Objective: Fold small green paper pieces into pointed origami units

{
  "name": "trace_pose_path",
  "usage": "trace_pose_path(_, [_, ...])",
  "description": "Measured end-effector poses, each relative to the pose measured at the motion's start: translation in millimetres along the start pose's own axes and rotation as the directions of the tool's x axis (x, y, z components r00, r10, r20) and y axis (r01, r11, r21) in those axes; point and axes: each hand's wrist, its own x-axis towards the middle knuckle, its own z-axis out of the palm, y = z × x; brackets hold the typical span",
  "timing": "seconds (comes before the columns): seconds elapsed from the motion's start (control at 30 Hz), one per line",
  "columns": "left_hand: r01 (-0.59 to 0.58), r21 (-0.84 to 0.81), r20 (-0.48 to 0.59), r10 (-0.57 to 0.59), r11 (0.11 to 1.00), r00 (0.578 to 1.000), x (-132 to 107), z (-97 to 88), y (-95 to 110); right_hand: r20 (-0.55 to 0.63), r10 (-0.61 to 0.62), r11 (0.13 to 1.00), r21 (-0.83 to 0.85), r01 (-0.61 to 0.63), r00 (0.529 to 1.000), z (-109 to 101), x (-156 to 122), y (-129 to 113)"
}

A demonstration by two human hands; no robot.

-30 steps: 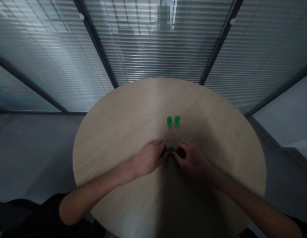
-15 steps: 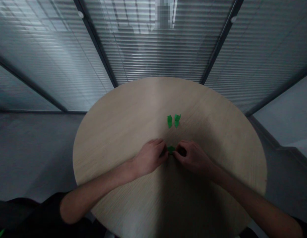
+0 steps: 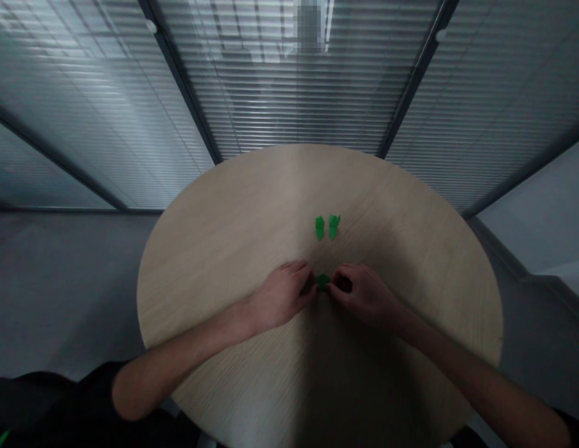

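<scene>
Between my two hands is a small green piece (image 3: 322,282), its ends covered by my fingertips; it looks like folded paper, though its exact form is hard to make out. My left hand (image 3: 287,292) pinches it from the left side. From the right, my right hand (image 3: 362,292) grips its other end between thumb and fingers. Farther off on the table lie two similar green pieces, a narrow one (image 3: 320,228) on the left and one with a forked top (image 3: 334,227) on the right, a small gap apart.
A round wooden table (image 3: 233,211) carries my hands and the green pieces. Beyond its far edge stands a glass partition with blinds (image 3: 299,106) and dark frames. Grey floor (image 3: 75,267) shows at the left. My shadow darkens the near right part of the tabletop.
</scene>
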Motion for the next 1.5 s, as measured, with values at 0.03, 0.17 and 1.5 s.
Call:
trace_pose_path(0.03, [-0.009,0.004,-0.003,0.009,1.0,1.0,-0.2,0.4,-0.3,0.002,-0.007,1.0,-0.011,0.007,1.0,0.3,-0.1,0.9])
trace_pose_path(0.17, [-0.027,0.018,0.004,0.027,0.999,1.0,-0.4,1.4,-1.2,0.029,-0.021,0.998,-0.053,0.022,0.999,1.6,-0.6,4.9])
trace_pose_path(1.5, [0.056,0.02,0.109,-0.058,0.998,0.992,1.5,-7.1,3.8,0.108,-0.014,0.994,-0.102,0.025,0.994,-1.3,-3.3,-2.2])
